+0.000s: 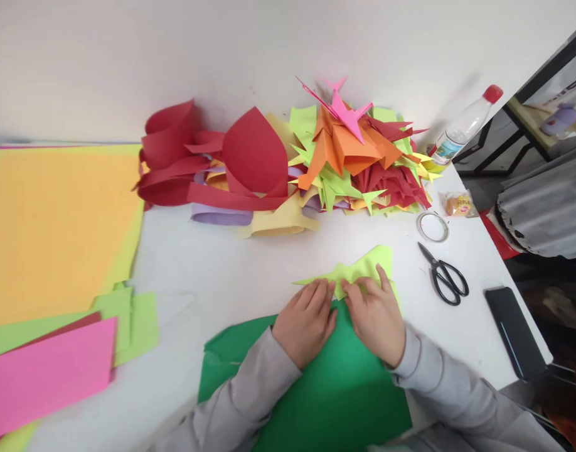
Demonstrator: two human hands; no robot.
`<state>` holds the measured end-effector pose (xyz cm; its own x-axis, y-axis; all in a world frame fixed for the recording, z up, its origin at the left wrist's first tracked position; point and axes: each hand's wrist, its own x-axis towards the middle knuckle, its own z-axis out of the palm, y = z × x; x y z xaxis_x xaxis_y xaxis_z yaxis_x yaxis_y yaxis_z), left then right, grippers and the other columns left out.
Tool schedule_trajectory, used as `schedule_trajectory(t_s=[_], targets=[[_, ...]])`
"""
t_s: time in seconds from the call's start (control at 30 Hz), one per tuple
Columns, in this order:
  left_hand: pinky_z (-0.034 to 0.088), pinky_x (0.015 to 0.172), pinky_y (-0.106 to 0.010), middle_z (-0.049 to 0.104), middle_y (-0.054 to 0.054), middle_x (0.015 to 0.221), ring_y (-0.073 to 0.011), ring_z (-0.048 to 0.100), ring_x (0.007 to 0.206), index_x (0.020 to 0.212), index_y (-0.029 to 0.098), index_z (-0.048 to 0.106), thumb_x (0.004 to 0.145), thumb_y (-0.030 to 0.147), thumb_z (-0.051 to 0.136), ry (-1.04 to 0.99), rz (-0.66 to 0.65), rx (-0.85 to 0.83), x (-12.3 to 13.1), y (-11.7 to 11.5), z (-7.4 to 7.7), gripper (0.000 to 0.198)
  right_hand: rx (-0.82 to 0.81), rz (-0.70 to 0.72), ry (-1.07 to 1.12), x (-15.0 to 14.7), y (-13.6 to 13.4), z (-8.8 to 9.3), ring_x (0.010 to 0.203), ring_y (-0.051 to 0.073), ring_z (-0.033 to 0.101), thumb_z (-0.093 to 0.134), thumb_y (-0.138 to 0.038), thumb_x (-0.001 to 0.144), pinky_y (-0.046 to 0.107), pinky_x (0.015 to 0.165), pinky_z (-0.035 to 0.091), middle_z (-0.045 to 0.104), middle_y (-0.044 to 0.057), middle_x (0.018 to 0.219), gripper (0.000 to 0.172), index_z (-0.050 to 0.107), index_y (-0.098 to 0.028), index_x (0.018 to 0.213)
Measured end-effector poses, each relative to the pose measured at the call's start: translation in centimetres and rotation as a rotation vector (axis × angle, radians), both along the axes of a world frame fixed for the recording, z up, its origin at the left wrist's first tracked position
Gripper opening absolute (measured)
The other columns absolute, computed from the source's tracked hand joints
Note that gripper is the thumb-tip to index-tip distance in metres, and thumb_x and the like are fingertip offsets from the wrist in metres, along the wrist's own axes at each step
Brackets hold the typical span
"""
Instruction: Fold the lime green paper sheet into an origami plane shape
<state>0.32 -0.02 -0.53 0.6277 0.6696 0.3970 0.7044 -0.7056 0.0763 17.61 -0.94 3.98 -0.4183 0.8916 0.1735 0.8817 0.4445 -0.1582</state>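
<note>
A light green folded paper piece [358, 269] lies on the white table [231, 263] in front of me. My left hand [307, 321] presses its fingertips on the near left part of that piece. My right hand [375, 317] pinches the piece's middle, fingers curled over a fold. Both hands rest over a dark green sheet [330, 389] that lies under my forearms at the table's near edge.
A heap of folded paper shapes [354, 157] and red curled offcuts [208, 163] lies at the back. Large orange sheets [53, 226] and a pink sheet [48, 370] lie left. Scissors [445, 276], a tape roll [432, 226], a phone [514, 329] and a bottle [464, 125] are right.
</note>
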Motion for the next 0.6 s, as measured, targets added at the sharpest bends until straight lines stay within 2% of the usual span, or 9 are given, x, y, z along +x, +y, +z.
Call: schedule_trajectory(t_s=[0.07, 0.13, 0.2, 0.27, 0.4, 0.47, 0.6], targets=[[0.05, 0.088, -0.041, 0.063, -0.021, 0.11, -0.031, 0.057, 0.106, 0.117, 0.0, 0.059, 0.091, 0.024, 0.045, 0.006, -0.003, 0.027, 0.0, 0.1, 0.1, 0.039, -0.072, 0.028, 0.117, 1.3, 0.7, 0.5, 0.1, 0.021, 0.056, 0.052, -0.017, 0.091, 0.05, 0.109, 0.027, 0.069, 0.006, 0.089, 0.024, 0.058, -0.016, 0.114], [0.05, 0.087, -0.04, 0.063, -0.021, 0.108, -0.0306, 0.058, 0.104, 0.116, -0.001, 0.059, 0.09, 0.024, 0.046, 0.015, -0.006, 0.048, 0.1, 0.2, 0.1, 0.038, -0.026, -0.027, 0.173, 2.4, 1.2, 0.9, 0.103, 0.022, 0.054, 0.05, -0.014, 0.091, 0.049, 0.103, 0.033, 0.069, 0.007, 0.096, 0.021, 0.062, -0.016, 0.108], [0.051, 0.086, -0.04, 0.064, -0.021, 0.107, -0.0306, 0.058, 0.102, 0.115, -0.001, 0.059, 0.09, 0.024, 0.047, 0.02, -0.008, 0.065, 0.2, 0.3, 0.1, 0.038, -0.029, -0.016, 0.147, 2.7, 1.6, 1.2, 0.095, 0.022, 0.054, 0.05, -0.012, 0.091, 0.04, 0.09, 0.043, 0.068, 0.007, 0.093, 0.022, 0.065, -0.017, 0.106], [0.051, 0.085, -0.04, 0.064, -0.021, 0.106, -0.0309, 0.058, 0.101, 0.115, -0.002, 0.059, 0.09, 0.023, 0.046, 0.016, -0.004, 0.075, 0.3, 0.3, 0.0, 0.038, -0.033, 0.045, 0.03, 2.3, 1.7, 1.3, 0.09, 0.023, 0.053, 0.053, -0.012, 0.089, 0.036, 0.081, 0.044, 0.066, 0.007, 0.09, 0.024, 0.065, -0.018, 0.109], [0.05, 0.086, -0.041, 0.064, -0.02, 0.107, -0.0301, 0.058, 0.102, 0.117, 0.001, 0.058, 0.091, 0.024, 0.044, -0.008, 0.001, 0.055, 0.3, 0.4, -0.2, 0.038, 0.052, 0.114, -0.222, 0.5, 1.4, 1.1, 0.087, 0.024, 0.051, 0.056, -0.017, 0.089, 0.044, 0.09, 0.04, 0.062, 0.008, 0.087, 0.022, 0.065, -0.014, 0.109], [0.049, 0.087, -0.041, 0.064, -0.02, 0.106, -0.03, 0.058, 0.102, 0.118, 0.001, 0.058, 0.091, 0.024, 0.043, -0.019, -0.002, 0.038, 0.4, 0.3, -0.2, 0.038, 0.074, 0.117, -0.268, -0.2, 1.3, 1.0, 0.084, 0.023, 0.05, 0.055, -0.017, 0.089, 0.044, 0.092, 0.039, 0.061, 0.008, 0.085, 0.017, 0.066, -0.012, 0.101], [0.048, 0.086, -0.043, 0.062, -0.02, 0.108, -0.0314, 0.057, 0.103, 0.124, 0.004, 0.055, 0.09, 0.027, 0.043, -0.039, 0.016, -0.023, 0.5, 0.2, 0.2, 0.042, 0.053, 0.137, -0.278, -0.7, 1.7, 1.2, 0.083, 0.022, 0.05, 0.057, -0.016, 0.087, 0.041, 0.086, 0.041, 0.059, 0.006, 0.082, 0.009, 0.066, -0.013, 0.088]])
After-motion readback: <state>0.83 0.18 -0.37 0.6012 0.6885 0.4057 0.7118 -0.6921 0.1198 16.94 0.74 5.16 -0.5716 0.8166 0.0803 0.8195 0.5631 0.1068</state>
